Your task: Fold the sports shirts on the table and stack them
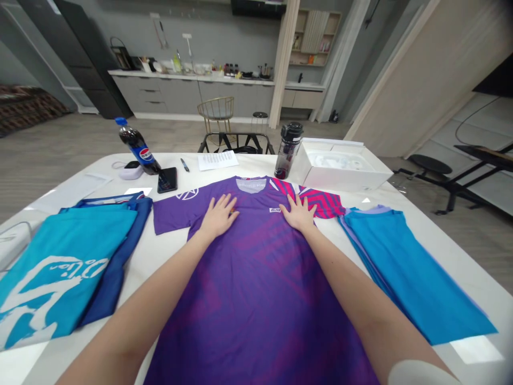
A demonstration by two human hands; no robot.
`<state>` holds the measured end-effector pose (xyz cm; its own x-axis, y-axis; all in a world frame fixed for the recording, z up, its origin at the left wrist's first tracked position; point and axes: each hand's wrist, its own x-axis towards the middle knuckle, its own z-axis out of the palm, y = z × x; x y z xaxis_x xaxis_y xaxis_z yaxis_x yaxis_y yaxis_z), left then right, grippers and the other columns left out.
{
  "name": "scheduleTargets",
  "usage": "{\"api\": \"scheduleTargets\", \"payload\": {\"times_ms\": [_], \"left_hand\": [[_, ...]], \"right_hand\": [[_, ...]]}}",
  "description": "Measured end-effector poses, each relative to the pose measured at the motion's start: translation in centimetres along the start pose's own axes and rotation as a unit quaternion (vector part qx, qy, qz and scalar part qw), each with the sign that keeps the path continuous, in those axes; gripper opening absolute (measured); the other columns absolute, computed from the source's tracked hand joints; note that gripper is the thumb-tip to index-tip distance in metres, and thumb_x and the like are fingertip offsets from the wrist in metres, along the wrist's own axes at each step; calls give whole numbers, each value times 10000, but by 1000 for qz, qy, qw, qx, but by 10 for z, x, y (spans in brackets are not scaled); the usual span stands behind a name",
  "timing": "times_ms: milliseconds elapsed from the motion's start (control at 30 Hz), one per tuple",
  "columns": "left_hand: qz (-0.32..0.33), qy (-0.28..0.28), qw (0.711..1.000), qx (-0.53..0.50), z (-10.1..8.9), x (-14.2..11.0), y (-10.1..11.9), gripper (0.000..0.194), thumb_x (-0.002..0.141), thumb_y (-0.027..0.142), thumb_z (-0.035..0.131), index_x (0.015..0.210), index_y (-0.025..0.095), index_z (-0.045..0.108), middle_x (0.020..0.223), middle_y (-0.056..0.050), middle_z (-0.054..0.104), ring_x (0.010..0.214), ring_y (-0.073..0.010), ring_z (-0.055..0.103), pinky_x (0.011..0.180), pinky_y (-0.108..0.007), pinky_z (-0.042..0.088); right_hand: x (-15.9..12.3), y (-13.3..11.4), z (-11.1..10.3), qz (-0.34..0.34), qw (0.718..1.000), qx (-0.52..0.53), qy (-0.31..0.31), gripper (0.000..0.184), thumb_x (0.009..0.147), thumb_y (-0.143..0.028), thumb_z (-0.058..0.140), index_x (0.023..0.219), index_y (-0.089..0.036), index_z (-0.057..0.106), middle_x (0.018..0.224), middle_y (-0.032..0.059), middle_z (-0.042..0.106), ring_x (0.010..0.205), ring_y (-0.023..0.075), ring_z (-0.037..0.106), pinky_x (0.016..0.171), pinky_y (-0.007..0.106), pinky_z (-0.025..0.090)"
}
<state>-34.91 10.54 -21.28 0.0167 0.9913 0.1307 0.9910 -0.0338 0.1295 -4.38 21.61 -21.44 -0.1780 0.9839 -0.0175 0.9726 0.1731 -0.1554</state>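
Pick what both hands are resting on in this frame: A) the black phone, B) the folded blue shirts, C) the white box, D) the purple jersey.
D. The left hand and right hand both lie flat on the purple jersey, just below its collar.

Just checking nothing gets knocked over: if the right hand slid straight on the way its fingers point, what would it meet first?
The right hand would first cross the purple jersey's collar; the first upright thing is probably the black-lidded drinking bottle, though depth is unclear.
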Motion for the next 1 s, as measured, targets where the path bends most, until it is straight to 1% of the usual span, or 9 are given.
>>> {"api": "scheduleTargets", "payload": {"times_ms": [67, 133, 200, 300, 433, 567, 667, 867, 1000], "left_hand": [[46, -41, 998, -28, 4, -8, 28, 632, 1034, 580, 277, 1577, 276, 394, 1676, -75, 298, 1563, -280, 234, 1269, -554, 150], [82, -65, 993, -50, 9, -19, 53, 636, 1030, 606, 279, 1575, 300, 392, 1675, -75, 301, 1558, -297, 247, 1257, -582, 172], [114, -69, 989, -64, 14, -32, 71, 624, 1029, 614, 286, 1576, 328, 384, 1674, -67, 304, 1555, -306, 253, 1250, -604, 175], [141, -55, 986, -69, 15, -58, 86, 600, 1032, 601, 302, 1579, 362, 368, 1673, -48, 309, 1557, -302, 248, 1254, -609, 173], [152, -47, 985, -65, 7, -99, 91, 600, 1024, 598, 349, 1579, 370, 365, 1664, -37, 330, 1553, -293, 263, 1261, -593, 193], [156, -43, 985, -57, -1, -139, 93, 616, 1014, 586, 403, 1590, 378, 338, 1657, -44, 343, 1545, -298, 282, 1263, -593, 197], [156, -50, 985, -55, -5, -165, 96, 622, 1013, 577, 416, 1598, 395, 308, 1662, -36, 330, 1546, -299, 280, 1263, -595, 201], [177, -80, 979, -56, -17, -200, 101, 590, 1032, 567, 375, 1595, 406, 301, 1678, -11, 291, 1555, -307, 253, 1254, -630, 179], [207, -92, 971, -72, -26, -220, 103, 535, 1044, 532, 379, 1565, 410, 370, 1665, -5, 330, 1553, -293, 262, 1257, -613, 181]], "right_hand": [[-10, -3, -3, -35, 999, -1, 25, 766, 988, -719, 218, 1615, -290, 323, 1702, 92, 213, 1556, 402, 130, 1174, 747, 54], [-25, -6, -5, -99, 995, 2, 33, 715, 1021, -655, 226, 1604, -261, 350, 1697, 88, 232, 1568, 335, 137, 1221, 666, 53], [-44, -9, -5, -175, 984, 12, 3, 678, 1038, -622, 230, 1601, -265, 357, 1693, 73, 248, 1572, 284, 148, 1246, 604, 64], [-76, -9, -4, -254, 966, 28, -47, 654, 1038, -636, 248, 1602, -319, 344, 1689, 51, 262, 1572, 282, 157, 1238, 630, 63], [-119, 0, -6, -298, 952, 34, -65, 626, 1028, -651, 308, 1588, -378, 359, 1687, 40, 266, 1569, 316, 159, 1217, 680, 27], [-160, 13, -13, -352, 930, 49, -92, 578, 1029, -629, 356, 1565, -418, 392, 1683, 26, 276, 1564, 329, 174, 1217, 682, 16], [-188, 19, -17, -376, 918, 65, -106, 571, 1022, -618, 402, 1563, -435, 386, 1681, 26, 278, 1563, 332, 178, 1216, 689, 23], [-228, 22, -21, -402, 900, 94, -138, 526, 1015, -544, 496, 1529, -455, 434, 1664, 10, 313, 1558, 334, 196, 1213, 693, -9], [-254, 22, -27, -413, 883, 141, -172, 446, 1033, -447, 499, 1479, -451, 511, 1634, -23, 374, 1557, 289, 215, 1242, 648, 38]]}}
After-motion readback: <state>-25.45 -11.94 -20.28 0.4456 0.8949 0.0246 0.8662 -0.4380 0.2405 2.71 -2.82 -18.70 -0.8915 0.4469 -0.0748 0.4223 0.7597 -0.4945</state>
